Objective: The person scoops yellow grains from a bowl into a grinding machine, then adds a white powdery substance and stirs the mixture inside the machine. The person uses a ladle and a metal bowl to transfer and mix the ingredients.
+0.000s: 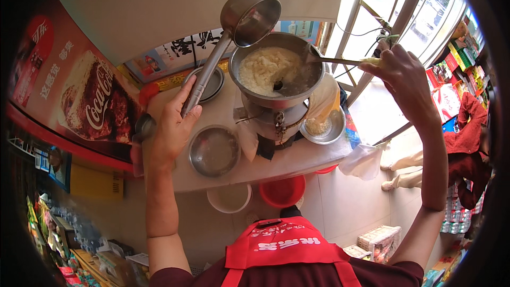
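My left hand [173, 133] grips the tubular handle of a large metal ladle [245, 18]. The ladle's bowl is tilted at the upper left rim of a metal hopper [265, 99]. Inside the hopper lies a pale, wet, lumpy mass [267, 65] in liquid, with a dark opening showing near the front. My right hand [402, 77] pinches the thin handle of a metal spoon or spatula [338, 61], whose head leans inside the hopper's right side. Beneath the hopper stands a grinder-like machine [275, 121]. A cloth [324, 93] hangs off its right side above a metal basin [332, 131] with pale mash in it.
An empty-looking metal bowl [215, 151] and stacked metal dishes [211, 83] stand on the white table [187, 181]. White [229, 201] and red [283, 191] buckets are below its front edge. A Coca-Cola printed cabinet [91, 87] flanks the left; another person [464, 143] is at right.
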`<state>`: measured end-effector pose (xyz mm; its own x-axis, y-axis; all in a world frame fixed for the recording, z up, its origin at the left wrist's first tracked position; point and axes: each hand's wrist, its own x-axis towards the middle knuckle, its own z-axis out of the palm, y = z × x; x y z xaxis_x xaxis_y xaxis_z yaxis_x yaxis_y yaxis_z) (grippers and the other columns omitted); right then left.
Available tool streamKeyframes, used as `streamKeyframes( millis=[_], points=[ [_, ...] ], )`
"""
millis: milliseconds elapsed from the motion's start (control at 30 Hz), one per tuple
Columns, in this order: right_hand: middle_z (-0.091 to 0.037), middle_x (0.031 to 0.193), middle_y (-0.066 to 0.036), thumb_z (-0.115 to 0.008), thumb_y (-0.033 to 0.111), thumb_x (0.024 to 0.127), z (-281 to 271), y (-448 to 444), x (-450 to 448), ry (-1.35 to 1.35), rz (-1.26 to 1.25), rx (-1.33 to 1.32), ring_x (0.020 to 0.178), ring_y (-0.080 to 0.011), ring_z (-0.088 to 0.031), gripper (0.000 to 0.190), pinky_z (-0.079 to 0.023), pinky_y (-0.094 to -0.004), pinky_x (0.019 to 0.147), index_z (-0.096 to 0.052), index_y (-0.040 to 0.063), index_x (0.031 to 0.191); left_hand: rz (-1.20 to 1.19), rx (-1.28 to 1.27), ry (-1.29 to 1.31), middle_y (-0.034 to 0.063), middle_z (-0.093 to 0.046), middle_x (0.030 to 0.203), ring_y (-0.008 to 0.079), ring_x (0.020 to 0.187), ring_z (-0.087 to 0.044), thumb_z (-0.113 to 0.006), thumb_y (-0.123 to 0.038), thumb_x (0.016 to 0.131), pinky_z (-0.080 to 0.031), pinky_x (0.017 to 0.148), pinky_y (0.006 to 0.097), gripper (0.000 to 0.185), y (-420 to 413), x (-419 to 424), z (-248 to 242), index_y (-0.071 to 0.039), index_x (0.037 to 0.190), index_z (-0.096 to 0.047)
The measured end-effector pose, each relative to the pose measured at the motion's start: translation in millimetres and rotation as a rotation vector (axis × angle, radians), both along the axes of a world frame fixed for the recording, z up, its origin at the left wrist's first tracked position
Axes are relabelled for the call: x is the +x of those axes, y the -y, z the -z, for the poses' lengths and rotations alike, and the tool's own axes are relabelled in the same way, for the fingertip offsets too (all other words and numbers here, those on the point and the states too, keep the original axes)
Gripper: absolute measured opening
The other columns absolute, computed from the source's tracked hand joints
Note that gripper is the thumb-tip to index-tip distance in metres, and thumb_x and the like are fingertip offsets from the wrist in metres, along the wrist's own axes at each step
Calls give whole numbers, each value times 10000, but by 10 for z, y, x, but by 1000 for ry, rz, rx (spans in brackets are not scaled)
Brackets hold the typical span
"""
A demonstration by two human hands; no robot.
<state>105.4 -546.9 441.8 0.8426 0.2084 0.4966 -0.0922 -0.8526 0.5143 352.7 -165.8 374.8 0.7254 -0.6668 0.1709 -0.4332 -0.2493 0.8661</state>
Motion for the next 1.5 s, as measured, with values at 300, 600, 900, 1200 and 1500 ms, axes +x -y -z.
streamKeyframes(
  millis=[300,600,900,1200,1500],
  points=[
    [-579,832,-11,-683,97,841,688,-211,399,-20,-58,99,820,-157,-543,366,-513,-281,630,-729,268,1160,32,-30,1,-52,-494,937,38,718,-403,-589,-37,948,-354,656,170,598,72,13,38,-11,1505,-372],
    [-666,781,-62,-674,12,801,-116,-439,-216,-200,89,637,743,-222,-641,282,-489,-356,657,-753,130,1045,16,-27,7,-91,-430,673,-3,518,-350,-610,-104,957,-296,463,169,617,-7,29,73,-81,1526,-372],
    [-599,899,-70,-643,141,901,752,-522,347,-137,151,446,709,-189,-622,400,-490,-329,550,-643,241,1288,36,-56,27,-89,-423,670,-1,522,-357,-614,-105,956,-297,457,173,618,44,91,105,-84,1525,-375],
    [-597,872,-20,-611,120,895,99,31,55,-58,52,-5,846,-163,-540,283,-493,-346,781,-752,252,1102,-2,-38,-68,-63,-470,933,14,676,-364,-593,-30,953,-330,605,151,610,-70,10,35,-19,1515,-357],
    [-603,875,-20,-652,104,886,570,-252,272,-103,20,289,847,-181,-575,326,-521,-319,714,-729,237,1174,53,-70,45,-94,-422,652,-3,499,-347,-612,-114,965,-283,445,172,615,17,98,117,-84,1528,-366]
  ],
)
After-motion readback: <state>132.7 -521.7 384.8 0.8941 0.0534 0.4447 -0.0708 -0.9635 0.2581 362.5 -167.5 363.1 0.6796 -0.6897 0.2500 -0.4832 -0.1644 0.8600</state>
